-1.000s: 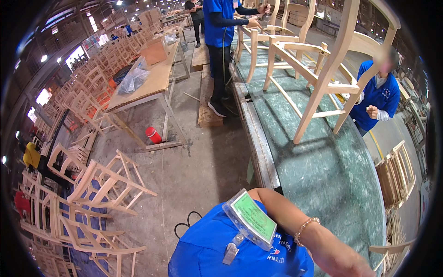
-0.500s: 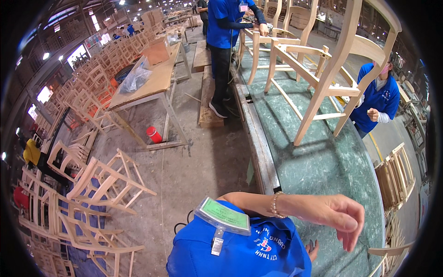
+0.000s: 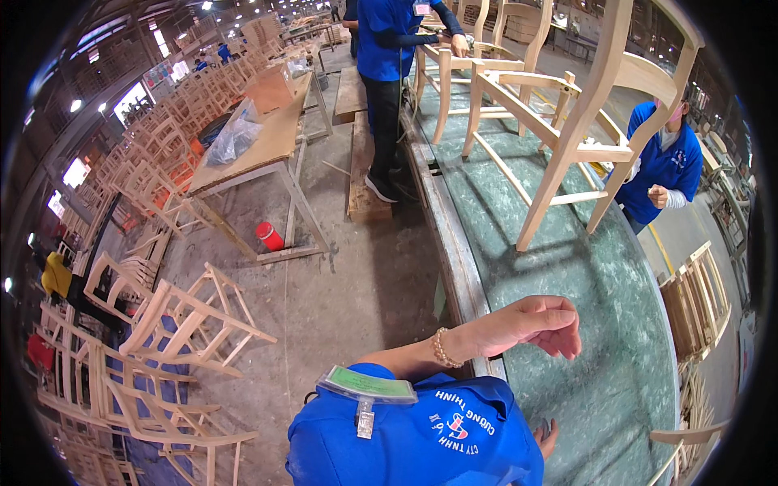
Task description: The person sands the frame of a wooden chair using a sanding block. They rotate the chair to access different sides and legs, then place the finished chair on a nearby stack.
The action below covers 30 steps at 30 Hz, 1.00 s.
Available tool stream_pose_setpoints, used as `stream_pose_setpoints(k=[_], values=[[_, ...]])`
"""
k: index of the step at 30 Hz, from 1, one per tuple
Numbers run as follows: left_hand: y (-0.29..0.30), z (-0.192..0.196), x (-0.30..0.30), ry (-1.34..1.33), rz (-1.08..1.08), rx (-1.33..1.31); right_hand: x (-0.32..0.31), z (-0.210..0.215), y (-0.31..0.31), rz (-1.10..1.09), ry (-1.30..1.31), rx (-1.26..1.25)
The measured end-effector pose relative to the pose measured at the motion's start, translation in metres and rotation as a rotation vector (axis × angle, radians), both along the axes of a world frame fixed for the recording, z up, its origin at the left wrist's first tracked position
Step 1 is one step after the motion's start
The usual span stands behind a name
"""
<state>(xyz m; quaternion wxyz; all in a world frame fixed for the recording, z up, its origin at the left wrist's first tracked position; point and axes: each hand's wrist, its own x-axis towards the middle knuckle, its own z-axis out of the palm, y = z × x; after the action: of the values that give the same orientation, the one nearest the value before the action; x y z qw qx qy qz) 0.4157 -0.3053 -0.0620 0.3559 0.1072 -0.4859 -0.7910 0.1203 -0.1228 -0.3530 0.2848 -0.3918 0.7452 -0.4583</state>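
Five loosely curled fingers [image 3: 559, 336] of the left hand [image 3: 527, 324] grasp nothing and hover above the near left edge of the long green marbled surface [image 3: 616, 364]. Only the right hand's [image 3: 547, 437] fingertips show, so I cannot tell their state. Toward the far end, well apart, the pale bare-wood chair frame [image 3: 559, 154] stands upright, long axis vertical. Neither hand touches it, so work on it seems not yet begun.
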Motion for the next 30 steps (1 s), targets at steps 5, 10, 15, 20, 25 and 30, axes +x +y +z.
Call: stream_pose_setpoints(k=[5, 10, 15, 20, 25, 30], values=[[-0.005, -0.006, -0.006, -0.028, 0.006, 0.029, -0.002, -0.011, 0.004, -0.012, 0.07, 0.039], [-0.01, -0.01, -0.008, -0.041, 0.011, 0.024, -0.001, -0.02, 0.008, -0.027, 0.051, 0.075], [-0.013, -0.01, -0.004, -0.049, 0.029, 0.036, 0.001, -0.026, 0.011, -0.011, 0.14, 0.042], [-0.012, -0.017, -0.003, -0.046, 0.034, 0.034, 0.001, -0.021, 0.013, 0.005, 0.216, 0.084], [-0.017, -0.016, -0.006, -0.027, 0.064, 0.103, 0.011, 0.0, 0.014, -0.03, 0.357, 0.11], [-0.009, -0.03, -0.008, 0.025, 0.163, 0.175, 0.007, 0.025, 0.027, -0.141, 0.339, 0.131]])
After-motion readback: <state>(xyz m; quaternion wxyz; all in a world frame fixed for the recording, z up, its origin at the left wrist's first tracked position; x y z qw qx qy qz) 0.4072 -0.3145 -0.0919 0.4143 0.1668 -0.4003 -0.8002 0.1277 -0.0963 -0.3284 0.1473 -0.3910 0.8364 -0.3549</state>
